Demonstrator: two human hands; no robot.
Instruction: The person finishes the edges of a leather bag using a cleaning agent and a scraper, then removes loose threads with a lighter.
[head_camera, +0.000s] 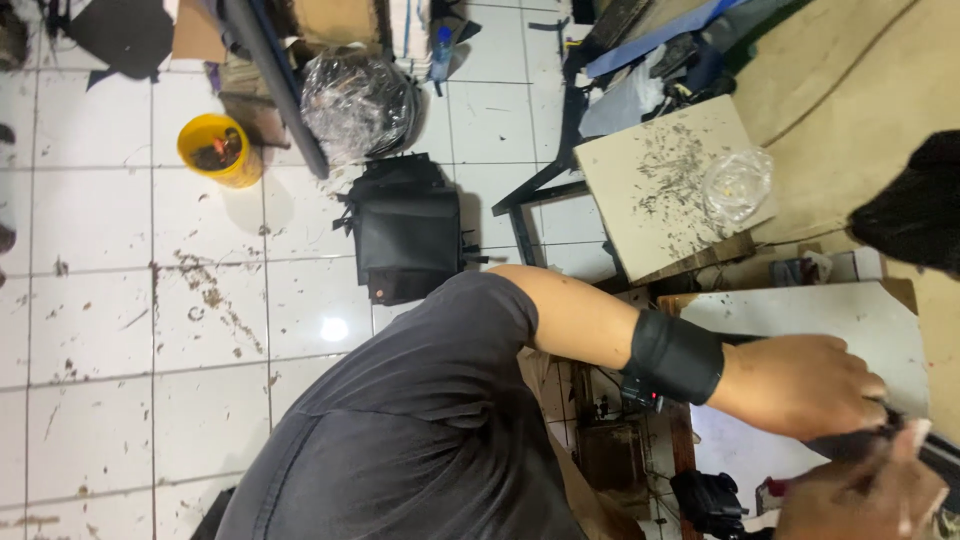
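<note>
White tiled floor (100, 330), yellow bucket (218, 150), black bag (408, 235)

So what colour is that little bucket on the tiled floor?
The bucket is yellow, with dark bits inside; the head view shows it best.

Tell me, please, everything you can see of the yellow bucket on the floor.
The yellow bucket is a small round container, plastic by its look, standing on the dirty white tiled floor near the top left. Its mouth is open, and dark objects lie inside, too small to identify. A long dark bar runs close beside it. No hand is near it.
</note>
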